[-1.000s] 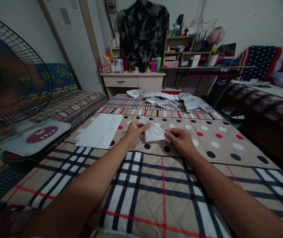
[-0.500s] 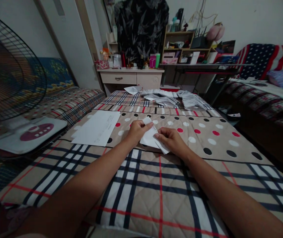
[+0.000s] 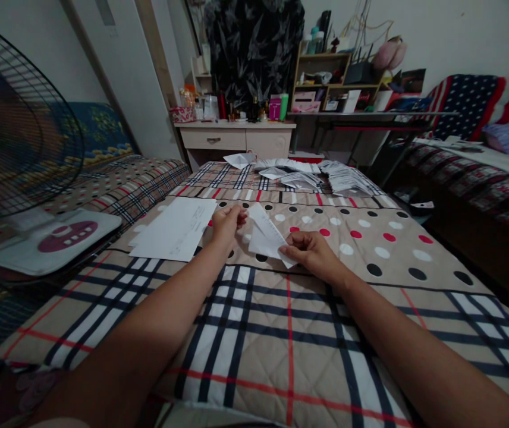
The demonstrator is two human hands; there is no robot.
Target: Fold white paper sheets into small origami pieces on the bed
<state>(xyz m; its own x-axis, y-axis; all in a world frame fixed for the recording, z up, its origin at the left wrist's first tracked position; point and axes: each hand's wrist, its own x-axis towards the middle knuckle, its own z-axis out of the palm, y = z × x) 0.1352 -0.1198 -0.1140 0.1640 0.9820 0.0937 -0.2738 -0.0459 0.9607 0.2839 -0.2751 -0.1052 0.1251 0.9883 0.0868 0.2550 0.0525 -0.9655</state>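
My right hand [image 3: 310, 252] is closed on the lower right corner of a small folded white paper [image 3: 264, 236], which stands tilted up off the checked and dotted quilt [image 3: 290, 333]. My left hand [image 3: 226, 221] hovers just left of the paper's top edge, apart from it, with its fingers loosely bent and nothing in them. A flat stack of white sheets [image 3: 175, 229] lies on the quilt right beside my left hand.
A pile of folded white papers [image 3: 314, 174] lies at the far end of the quilt. A large standing fan [image 3: 18, 137] and its base [image 3: 56, 239] are at the left. A dresser [image 3: 236, 139] and shelves stand behind, and another bed [image 3: 477, 172] is at the right.
My left hand has let go of the paper and moved left and away. The right hand alone now holds the paper, which has tipped up.
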